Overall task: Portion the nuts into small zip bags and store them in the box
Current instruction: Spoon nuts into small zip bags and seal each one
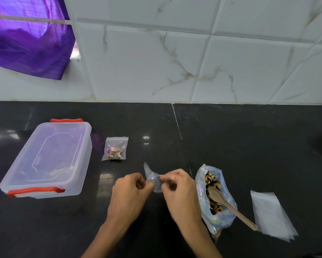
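Both hands pinch one small empty zip bag (152, 180) between them above the dark tabletop (249, 136) — left hand (130, 189) at its left edge, right hand (177, 185) at its right — just left of the open nut bag (215, 198).

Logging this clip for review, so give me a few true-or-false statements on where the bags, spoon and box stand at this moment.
1. Both hands, the left hand and the right hand, pinch one small clear empty zip bag. True.
2. The clear plastic storage box with red clips stands open. False: its lid is on.
3. One small filled zip bag of nuts lies on the black stone counter, beside the box. True.
4. The pale wooden spoon lies flat on the counter. False: its bowl rests in the large open bag of nuts.
5. The stack of flat empty zip bags lies left of the box. False: it lies at the far right.
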Tool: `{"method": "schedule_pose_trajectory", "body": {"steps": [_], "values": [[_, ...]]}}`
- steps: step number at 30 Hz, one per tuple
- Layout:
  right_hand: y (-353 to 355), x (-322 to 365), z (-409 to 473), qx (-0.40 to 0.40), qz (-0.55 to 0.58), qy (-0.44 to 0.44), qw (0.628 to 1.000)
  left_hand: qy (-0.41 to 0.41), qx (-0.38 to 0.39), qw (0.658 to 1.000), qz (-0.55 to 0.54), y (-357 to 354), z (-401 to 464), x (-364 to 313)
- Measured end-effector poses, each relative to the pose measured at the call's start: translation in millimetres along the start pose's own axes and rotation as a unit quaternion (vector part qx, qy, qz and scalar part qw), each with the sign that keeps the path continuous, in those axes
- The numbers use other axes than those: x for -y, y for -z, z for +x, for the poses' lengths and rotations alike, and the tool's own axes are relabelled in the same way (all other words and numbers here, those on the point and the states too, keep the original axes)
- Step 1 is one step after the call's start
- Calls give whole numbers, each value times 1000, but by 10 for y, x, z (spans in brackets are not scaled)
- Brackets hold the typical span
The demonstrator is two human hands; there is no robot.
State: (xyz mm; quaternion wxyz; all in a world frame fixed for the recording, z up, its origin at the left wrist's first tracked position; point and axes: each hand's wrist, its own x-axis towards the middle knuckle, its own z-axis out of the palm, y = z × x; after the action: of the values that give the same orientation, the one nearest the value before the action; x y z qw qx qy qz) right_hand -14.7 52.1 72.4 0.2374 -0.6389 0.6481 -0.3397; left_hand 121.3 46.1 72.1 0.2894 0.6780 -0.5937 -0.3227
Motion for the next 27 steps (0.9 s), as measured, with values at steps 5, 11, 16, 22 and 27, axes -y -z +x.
{"method": "schedule_pose_trajectory", "body": {"steps": [5,11,16,22,27], "values": [[0,33,-12,51,-51,25,997,-75,16,997,-2,-46,18,34],[123,71,5,84,1,-11,996,-206,104,973,-4,-9,85,245],[177,150,-13,131,63,-42,988,-233,81,969,-34,-125,62,220],[240,202,-21,145,85,-46,985,-229,57,968,-89,-102,74,150],[288,288,-36,155,76,-19,985,-237,51,961,-131,-116,58,146]]}}
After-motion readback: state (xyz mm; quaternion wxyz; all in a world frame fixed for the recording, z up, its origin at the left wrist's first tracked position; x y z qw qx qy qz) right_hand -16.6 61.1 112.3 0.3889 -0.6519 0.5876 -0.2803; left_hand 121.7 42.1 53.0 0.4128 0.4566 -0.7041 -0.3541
